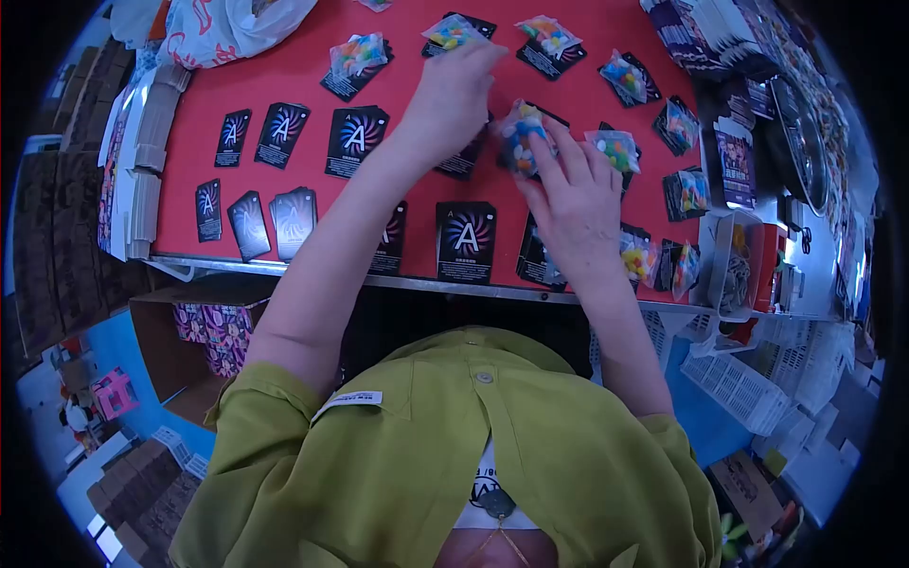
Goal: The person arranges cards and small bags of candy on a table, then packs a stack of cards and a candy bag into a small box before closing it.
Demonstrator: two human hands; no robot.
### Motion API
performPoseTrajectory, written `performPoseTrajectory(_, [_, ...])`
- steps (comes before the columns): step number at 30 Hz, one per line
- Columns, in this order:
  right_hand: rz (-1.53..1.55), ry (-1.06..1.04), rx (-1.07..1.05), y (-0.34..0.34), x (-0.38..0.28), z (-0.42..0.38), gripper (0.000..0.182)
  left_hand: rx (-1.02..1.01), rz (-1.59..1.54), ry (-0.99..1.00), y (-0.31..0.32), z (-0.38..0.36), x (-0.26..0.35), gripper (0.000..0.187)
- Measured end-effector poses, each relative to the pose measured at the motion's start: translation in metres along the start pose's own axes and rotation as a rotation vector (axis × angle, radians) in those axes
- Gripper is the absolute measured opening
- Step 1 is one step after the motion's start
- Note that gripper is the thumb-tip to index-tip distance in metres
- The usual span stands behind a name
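Observation:
My left hand (pixel 453 99) reaches over the far middle of the red table, fingers bent together. Just past its knuckles, a clear bag of colourful bean-shaped pieces (pixel 449 34) lies on a stack of black cards; whether the fingertips pinch anything is hidden. My right hand (pixel 578 194) has its fingers curled over another clear bag of colourful pieces (pixel 521 137), perhaps more than one. Beneath my left wrist, a black card stack (pixel 462 163) is partly covered. A stack with a white letter A (pixel 466 241) lies near the front edge.
More card stacks (pixel 358 140) lie on the left. Several stacks on the right carry bags of colourful pieces (pixel 620 151). White piles (pixel 147 142) line the left edge; a plastic bag (pixel 222 33) sits behind. A clear bin (pixel 737 265) and metal bowl (pixel 800 142) stand right.

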State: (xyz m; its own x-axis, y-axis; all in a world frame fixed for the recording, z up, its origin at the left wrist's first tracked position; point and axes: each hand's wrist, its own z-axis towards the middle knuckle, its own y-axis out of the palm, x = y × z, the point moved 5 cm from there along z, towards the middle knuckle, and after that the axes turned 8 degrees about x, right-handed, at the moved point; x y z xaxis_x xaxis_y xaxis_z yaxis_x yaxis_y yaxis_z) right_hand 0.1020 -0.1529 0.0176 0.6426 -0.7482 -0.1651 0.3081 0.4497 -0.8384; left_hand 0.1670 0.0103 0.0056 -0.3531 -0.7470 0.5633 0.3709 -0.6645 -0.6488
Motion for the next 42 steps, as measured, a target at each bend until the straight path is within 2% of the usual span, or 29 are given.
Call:
performPoseTrajectory(2, [-0.013, 0.016, -0.042, 0.019, 0.001, 0.001, 0.041, 0.072, -0.070, -0.051, -0.015, 0.016, -0.029, 0.032])
performPoseTrajectory(4, [-0.025, 0.027, -0.078, 0.028, 0.001, 0.005, 0.037, 0.229, 0.119, -0.215, -0.038, 0.029, -0.069, 0.026])
performPoseTrajectory(7, [0.015, 0.012, -0.063, 0.026, -0.004, 0.004, 0.031, 0.346, 0.178, -0.157, -0.064, 0.051, -0.127, 0.026])
performPoseTrajectory(12, [0.422, 0.153, 0.129, 0.021, 0.003, 0.005, 0.019, 0.415, 0.161, -0.215, -0.088, 0.077, -0.158, 0.041])
performPoseTrajectory(14, [0.524, 0.163, 0.138, 0.003, -0.005, 0.006, 0.018, 0.344, 0.366, -0.114, -0.083, 0.088, -0.165, 0.042])
performPoseTrajectory(15, [0.625, 0.203, 0.121, -0.004, -0.007, 0.005, 0.017, 0.191, 0.411, -0.183, -0.075, 0.095, -0.177, 0.058])
performPoseTrajectory(16, [0.626, 0.199, 0.119, -0.006, -0.010, 0.002, 0.017, 0.195, 0.412, -0.186, -0.070, 0.099, -0.187, 0.058])
performPoseTrajectory(20, [0.755, 0.147, -0.018, -0.008, -0.018, -0.002, 0.019, -0.088, 0.580, -0.195, -0.034, 0.116, -0.217, 0.097])
performPoseTrajectory(21, [0.785, 0.115, -0.084, -0.009, -0.021, -0.005, 0.019, 0.001, 0.607, -0.018, -0.031, 0.119, -0.217, 0.076])
performPoseTrajectory(22, [0.789, 0.146, -0.111, -0.010, -0.023, -0.007, 0.019, -0.032, 0.591, -0.035, -0.017, 0.101, -0.222, 0.076])
performPoseTrajectory(24, [0.955, 0.072, -0.341, -0.008, -0.037, -0.011, 0.019, -0.071, 0.538, -0.069, -0.001, 0.116, -0.284, 0.074])
performPoseTrajectory(25, [0.931, 0.047, -0.399, -0.002, -0.042, -0.019, 0.019, -0.076, 0.516, -0.079, -0.004, 0.102, -0.301, 0.072])
performPoseTrajectory(28, [0.804, -0.039, -0.431, 0.009, -0.045, -0.026, 0.025, -0.047, 0.468, -0.107, -0.016, 0.085, -0.318, 0.069])
performPoseTrajectory(32, [0.758, -0.053, -0.473, -0.002, -0.046, -0.010, 0.021, -0.053, 0.408, -0.183, 0.011, 0.056, -0.336, 0.064])
performPoseTrajectory(34, [0.576, -0.141, -0.417, -0.009, -0.043, 0.009, 0.023, -0.043, 0.386, -0.205, 0.024, 0.060, -0.346, 0.062])
performPoseTrajectory(36, [0.570, -0.109, -0.304, -0.008, -0.022, 0.031, 0.024, -0.014, 0.371, -0.214, 0.031, 0.078, -0.356, 0.060])
performPoseTrajectory(37, [0.543, -0.102, -0.154, -0.004, -0.008, 0.044, 0.023, 0.016, 0.366, -0.207, 0.030, 0.098, -0.359, 0.059])
performPoseTrajectory(38, [0.488, -0.082, -0.125, 0.005, 0.006, 0.063, 0.022, 0.048, 0.362, -0.194, 0.026, 0.121, -0.360, 0.058])
performPoseTrajectory(40, [0.366, -0.081, -0.037, 0.025, 0.027, 0.109, 0.021, 0.110, 0.344, -0.165, 0.016, 0.163, -0.348, 0.055])
performPoseTrajectory(42, [0.294, -0.063, 0.011, 0.057, 0.041, 0.161, 0.024, 0.170, 0.332, -0.138, -0.002, 0.158, -0.314, 0.053])
